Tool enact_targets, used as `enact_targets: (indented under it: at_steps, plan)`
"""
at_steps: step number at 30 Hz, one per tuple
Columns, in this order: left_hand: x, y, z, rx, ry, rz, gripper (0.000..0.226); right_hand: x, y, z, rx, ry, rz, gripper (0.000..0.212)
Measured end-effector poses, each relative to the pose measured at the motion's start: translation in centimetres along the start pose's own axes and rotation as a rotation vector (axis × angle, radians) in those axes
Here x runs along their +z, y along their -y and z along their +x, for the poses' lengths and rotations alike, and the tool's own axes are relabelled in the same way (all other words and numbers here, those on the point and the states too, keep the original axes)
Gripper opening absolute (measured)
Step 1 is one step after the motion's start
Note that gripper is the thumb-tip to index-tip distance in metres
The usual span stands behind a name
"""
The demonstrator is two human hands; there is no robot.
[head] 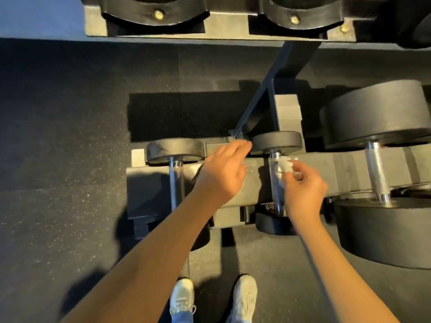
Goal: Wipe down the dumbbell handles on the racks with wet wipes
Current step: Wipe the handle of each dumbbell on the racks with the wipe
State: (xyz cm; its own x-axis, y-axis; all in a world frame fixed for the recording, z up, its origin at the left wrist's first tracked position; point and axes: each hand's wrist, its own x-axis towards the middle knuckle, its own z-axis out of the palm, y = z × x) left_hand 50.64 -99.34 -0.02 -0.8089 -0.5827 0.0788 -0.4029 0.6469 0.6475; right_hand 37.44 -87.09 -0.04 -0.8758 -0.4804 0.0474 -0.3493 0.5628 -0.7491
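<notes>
On the lower tier of the dumbbell rack (250, 180), a crumpled white wet wipe (284, 166) lay against the far end of the middle dumbbell handle (276, 192), a knurled steel bar, just short of the small black far head (277, 142). The right hand (303, 192) pinched the wipe between curled fingertips and thumb and lay over the right side of that handle. The left hand (224, 173) held nothing. Its fingers were straight and close together, stretched over the grey rail between the middle dumbbell and the one to the left. Whether its fingertips touched the rack could not be told.

The left dumbbell handle (176, 183) was bare, and its near end was hidden behind the left forearm. To the right, well apart from the wipe, stood a much larger dumbbell (382, 117) with a thicker knurled handle.

At the far edge, the upper tier (224, 26) carried two black curved cradles, each with a brass-coloured bolt. Dark speckled rubber floor (58, 136) spread under and left of the rack. Two white shoes (245, 294) showed at the near edge.
</notes>
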Motion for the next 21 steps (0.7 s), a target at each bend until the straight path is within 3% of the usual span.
enact_targets:
  at_steps: [2, 5, 11, 15, 21]
  plan:
    - [0.9, -1.2, 2.2, -0.006, 0.029, 0.008, 0.054, 0.0, -1.0, 2.1, -0.034, -0.026, -0.084, 0.023]
    - [2.3, -2.2, 4.2, -0.032, 0.039, -0.001, 0.055, 1.0, -1.9, 3.6, -0.116, 0.083, -0.120, 0.018]
    - [4.1, -3.9, 4.4, -0.208, 0.000, -0.084, 0.054, -0.5, -3.8, 3.0, -0.210, 0.232, -0.031, 0.017]
    - [3.9, -4.4, 4.4, -0.229, 0.011, -0.032, 0.056, -1.4, -3.7, 2.9, -0.145, 0.339, 0.058, 0.029]
    - [3.9, -5.1, 4.4, -0.278, 0.007, -0.011, 0.056, 0.6, -2.2, 5.3, -0.016, 0.192, 0.033, 0.018]
